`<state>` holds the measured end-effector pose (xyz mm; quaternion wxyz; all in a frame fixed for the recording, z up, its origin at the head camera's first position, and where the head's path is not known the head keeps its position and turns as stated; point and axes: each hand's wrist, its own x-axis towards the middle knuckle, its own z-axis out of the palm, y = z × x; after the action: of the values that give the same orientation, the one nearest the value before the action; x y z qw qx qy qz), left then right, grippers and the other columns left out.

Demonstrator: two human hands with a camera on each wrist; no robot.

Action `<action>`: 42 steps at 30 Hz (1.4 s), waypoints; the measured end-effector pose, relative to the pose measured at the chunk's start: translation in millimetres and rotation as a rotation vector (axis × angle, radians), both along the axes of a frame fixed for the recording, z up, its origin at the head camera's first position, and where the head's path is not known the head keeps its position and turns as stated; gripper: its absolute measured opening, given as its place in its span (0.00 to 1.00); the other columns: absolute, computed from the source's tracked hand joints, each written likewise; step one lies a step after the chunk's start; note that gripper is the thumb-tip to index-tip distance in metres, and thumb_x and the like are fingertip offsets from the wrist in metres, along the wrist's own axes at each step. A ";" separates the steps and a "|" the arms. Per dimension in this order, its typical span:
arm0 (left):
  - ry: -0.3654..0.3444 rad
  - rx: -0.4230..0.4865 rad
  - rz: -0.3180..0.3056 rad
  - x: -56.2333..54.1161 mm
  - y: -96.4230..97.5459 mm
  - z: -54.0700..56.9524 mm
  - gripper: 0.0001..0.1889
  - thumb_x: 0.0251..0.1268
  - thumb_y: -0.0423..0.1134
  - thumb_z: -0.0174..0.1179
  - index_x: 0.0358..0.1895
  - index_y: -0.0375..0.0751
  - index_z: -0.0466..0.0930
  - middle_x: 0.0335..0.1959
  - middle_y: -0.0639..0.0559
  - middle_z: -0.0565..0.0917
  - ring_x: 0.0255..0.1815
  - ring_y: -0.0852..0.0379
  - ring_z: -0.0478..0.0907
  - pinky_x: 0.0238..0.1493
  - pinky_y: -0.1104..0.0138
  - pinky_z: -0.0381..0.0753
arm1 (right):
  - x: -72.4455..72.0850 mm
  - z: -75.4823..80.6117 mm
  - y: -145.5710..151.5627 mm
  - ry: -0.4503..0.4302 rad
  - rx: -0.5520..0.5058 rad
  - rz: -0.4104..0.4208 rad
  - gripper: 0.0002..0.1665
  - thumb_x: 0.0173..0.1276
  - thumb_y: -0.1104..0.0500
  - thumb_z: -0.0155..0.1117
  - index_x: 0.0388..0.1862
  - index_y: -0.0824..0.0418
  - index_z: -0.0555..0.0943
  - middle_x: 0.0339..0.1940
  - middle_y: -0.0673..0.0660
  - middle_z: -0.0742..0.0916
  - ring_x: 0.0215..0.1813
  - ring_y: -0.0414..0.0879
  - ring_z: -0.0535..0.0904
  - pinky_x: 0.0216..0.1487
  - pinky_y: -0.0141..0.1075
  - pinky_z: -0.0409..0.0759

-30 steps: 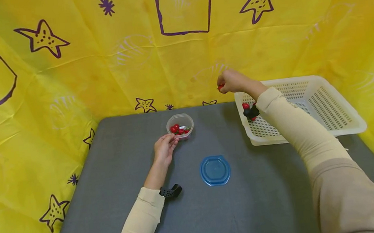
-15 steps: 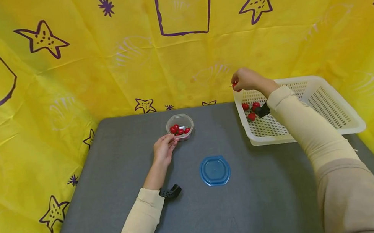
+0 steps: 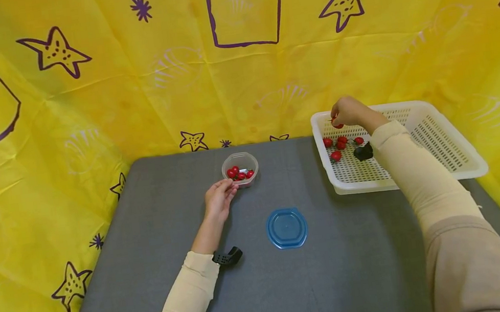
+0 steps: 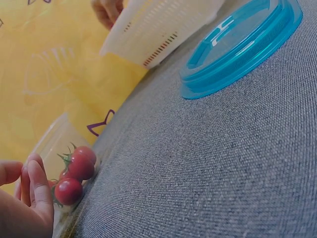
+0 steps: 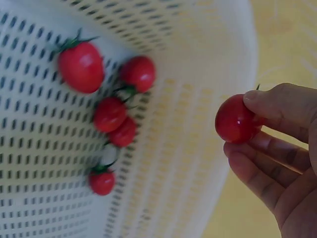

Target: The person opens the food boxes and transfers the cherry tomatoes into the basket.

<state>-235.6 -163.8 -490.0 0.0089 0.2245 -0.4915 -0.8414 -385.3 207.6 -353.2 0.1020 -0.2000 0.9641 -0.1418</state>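
My right hand [image 3: 352,112] pinches a cherry tomato [image 5: 237,119] between thumb and fingers, above the back left part of the white basket [image 3: 411,105]. Several more cherry tomatoes [image 5: 80,67] with green stems lie on the basket floor, at its left end in the head view. My left hand [image 3: 219,199] pinches the near rim of a small clear plastic container [image 3: 242,156], which stands on the table. Several cherry tomatoes [image 4: 68,191] sit inside that container, some of them hidden by my fingers in the left wrist view.
A blue lid [image 3: 287,228] lies flat on the grey tabletop [image 3: 265,293], between container and basket and nearer to me. Yellow patterned cloth [image 3: 247,89] hangs behind and at both sides. My right sleeve [image 3: 424,182] covers part of the basket.
My right hand has moved right with the cherry tomato, from left of the basket to over it, and lately a little lower. The left hand and container have stayed put.
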 end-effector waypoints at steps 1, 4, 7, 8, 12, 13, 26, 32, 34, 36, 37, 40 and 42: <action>0.001 0.007 0.004 -0.1 0.3 0.1 0.05 0.68 0.29 0.57 0.32 0.40 0.74 0.21 0.54 0.83 0.23 0.63 0.82 0.31 0.75 0.82 | 0.4 -2.7 3.3 -0.012 -0.003 -0.015 0.16 0.61 0.64 0.62 0.45 0.76 0.81 0.41 0.72 0.85 0.41 0.60 0.78 0.48 0.52 0.78; 0.002 0.007 0.004 0.1 0.6 0.3 0.05 0.68 0.29 0.57 0.32 0.40 0.74 0.21 0.54 0.84 0.23 0.63 0.82 0.31 0.75 0.82 | 1.1 -10.9 12.9 -0.028 0.000 -0.045 0.15 0.62 0.64 0.63 0.44 0.75 0.81 0.40 0.71 0.86 0.40 0.59 0.78 0.47 0.52 0.79; 0.000 0.003 0.001 0.4 0.7 0.7 0.04 0.68 0.29 0.57 0.35 0.39 0.74 0.22 0.54 0.84 0.24 0.63 0.82 0.32 0.75 0.82 | 2.0 -18.9 19.7 -0.052 0.000 -0.073 0.13 0.62 0.64 0.64 0.41 0.74 0.82 0.36 0.69 0.86 0.37 0.57 0.77 0.43 0.49 0.79; -0.002 0.000 0.000 0.5 0.6 0.8 0.03 0.68 0.29 0.57 0.36 0.39 0.74 0.23 0.55 0.84 0.24 0.63 0.82 0.32 0.75 0.82 | 2.4 -21.3 21.1 -0.062 0.002 -0.079 0.13 0.61 0.64 0.64 0.40 0.74 0.82 0.35 0.68 0.85 0.36 0.57 0.77 0.41 0.48 0.79; -0.003 -0.005 0.001 1.2 0.6 1.1 0.02 0.69 0.31 0.57 0.39 0.36 0.73 0.23 0.55 0.84 0.25 0.63 0.82 0.32 0.75 0.82 | 3.3 -30.1 24.2 -0.113 0.032 -0.093 0.11 0.61 0.63 0.64 0.37 0.72 0.82 0.30 0.65 0.85 0.33 0.54 0.76 0.38 0.45 0.78; -0.003 -0.007 0.000 1.5 0.4 0.9 0.02 0.69 0.31 0.57 0.39 0.36 0.73 0.23 0.55 0.84 0.25 0.63 0.82 0.33 0.75 0.82 | 3.6 -32.2 25.0 -0.120 0.042 -0.093 0.10 0.61 0.64 0.64 0.36 0.72 0.82 0.29 0.64 0.85 0.33 0.53 0.76 0.38 0.45 0.78; -0.021 -0.021 0.004 2.2 0.2 1.4 0.01 0.69 0.30 0.56 0.38 0.38 0.74 0.23 0.54 0.84 0.25 0.63 0.82 0.33 0.75 0.82 | 3.0 -64.4 37.2 -0.265 0.085 -0.159 0.06 0.53 0.68 0.66 0.23 0.67 0.77 0.20 0.57 0.81 0.24 0.45 0.75 0.25 0.33 0.76; -0.024 -0.011 0.006 2.2 0.6 1.3 0.03 0.68 0.31 0.59 0.38 0.37 0.74 0.23 0.54 0.84 0.25 0.63 0.82 0.33 0.75 0.83 | 7.9 -69.5 36.5 -0.293 0.060 -0.172 0.07 0.53 0.69 0.65 0.22 0.65 0.75 0.20 0.56 0.81 0.24 0.44 0.77 0.28 0.34 0.82; -0.019 -0.011 0.001 2.2 0.4 1.3 0.02 0.68 0.31 0.58 0.37 0.38 0.74 0.23 0.54 0.84 0.24 0.63 0.82 0.32 0.75 0.82 | 8.1 -69.0 36.5 -0.288 0.060 -0.166 0.06 0.55 0.68 0.66 0.24 0.67 0.76 0.21 0.56 0.80 0.24 0.45 0.76 0.29 0.35 0.82; -0.014 -0.012 -0.005 2.3 0.2 1.5 0.03 0.69 0.31 0.57 0.35 0.40 0.74 0.22 0.54 0.84 0.24 0.63 0.82 0.32 0.75 0.82 | 7.6 -67.2 37.1 -0.275 0.070 -0.153 0.07 0.58 0.66 0.66 0.26 0.69 0.78 0.22 0.56 0.79 0.23 0.44 0.75 0.28 0.34 0.81; -0.011 -0.010 -0.005 2.2 0.2 1.6 0.04 0.69 0.31 0.57 0.35 0.40 0.74 0.22 0.54 0.84 0.24 0.63 0.82 0.32 0.75 0.82 | 7.2 -65.8 37.7 -0.262 0.073 -0.139 0.07 0.59 0.65 0.65 0.28 0.70 0.78 0.22 0.57 0.79 0.23 0.44 0.74 0.27 0.34 0.80; -0.008 -0.012 -0.007 2.5 0.0 2.1 0.02 0.69 0.30 0.56 0.37 0.39 0.74 0.22 0.55 0.83 0.24 0.63 0.82 0.32 0.75 0.82 | 6.6 -58.0 38.4 -0.210 0.082 -0.106 0.11 0.63 0.63 0.63 0.34 0.73 0.81 0.25 0.61 0.82 0.23 0.44 0.74 0.26 0.35 0.78; -0.011 -0.009 -0.004 2.4 0.0 2.2 0.01 0.69 0.30 0.56 0.37 0.38 0.74 0.22 0.54 0.83 0.24 0.63 0.82 0.32 0.75 0.82 | 6.2 -50.7 37.1 -0.156 0.081 -0.079 0.13 0.66 0.62 0.61 0.38 0.74 0.82 0.29 0.65 0.85 0.25 0.47 0.76 0.30 0.38 0.79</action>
<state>-233.2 -163.8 -487.8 0.0055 0.2278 -0.4956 -0.8381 -379.1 244.7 -403.9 0.1790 -0.1458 0.9654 -0.1217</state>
